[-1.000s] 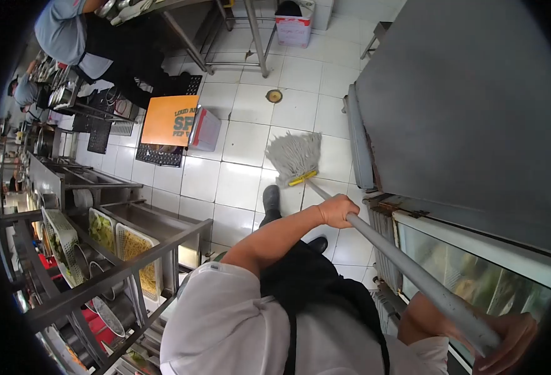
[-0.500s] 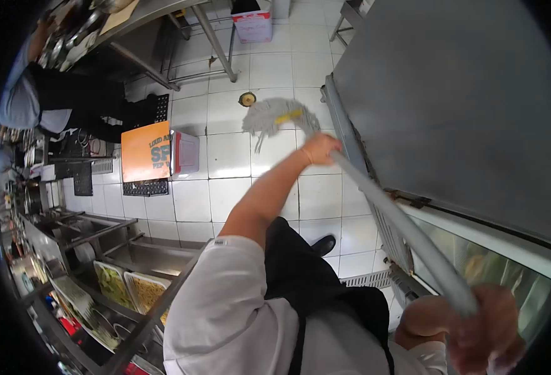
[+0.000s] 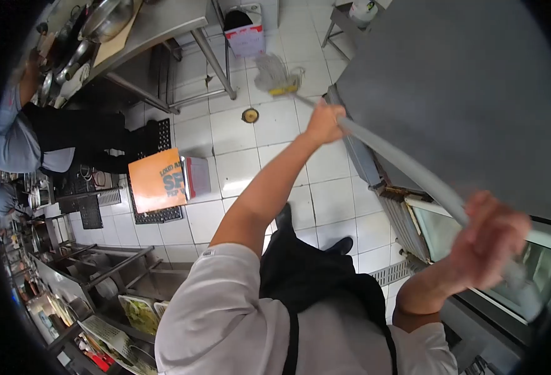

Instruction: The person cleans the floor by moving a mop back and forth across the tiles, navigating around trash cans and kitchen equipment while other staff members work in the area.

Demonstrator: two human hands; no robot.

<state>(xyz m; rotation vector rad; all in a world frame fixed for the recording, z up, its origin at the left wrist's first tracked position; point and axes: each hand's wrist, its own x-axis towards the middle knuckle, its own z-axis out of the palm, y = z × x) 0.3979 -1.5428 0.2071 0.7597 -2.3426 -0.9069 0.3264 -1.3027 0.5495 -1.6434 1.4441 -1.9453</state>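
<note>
A mop (image 3: 406, 164) with a long grey handle slants across the view from lower right to upper middle. My left hand (image 3: 326, 123) is closed around the handle's lower part, beside the grey cabinet's corner. Near the upper end, my right hand (image 3: 489, 242) is wrapped round the handle, somewhat smeared by motion. The mop's grey string head (image 3: 271, 74), with a yellow clamp, rests on the white tiled floor (image 3: 281, 128) short of a red-and-white bin. A round floor drain (image 3: 250, 115) lies just this side of the strings.
A large grey cabinet (image 3: 456, 94) stands close on the right. Ahead-left is a steel table (image 3: 181, 19); the red-and-white bin (image 3: 245, 42) is by its leg. An orange board (image 3: 158, 181) leans at a box. Another person (image 3: 56, 134) stands left. Food trays (image 3: 139, 314) fill the near-left counter.
The mop head has moved forward, away from me, past the drain toward the bin. Both hands have shifted forward with the handle, and my right hand has risen in view.
</note>
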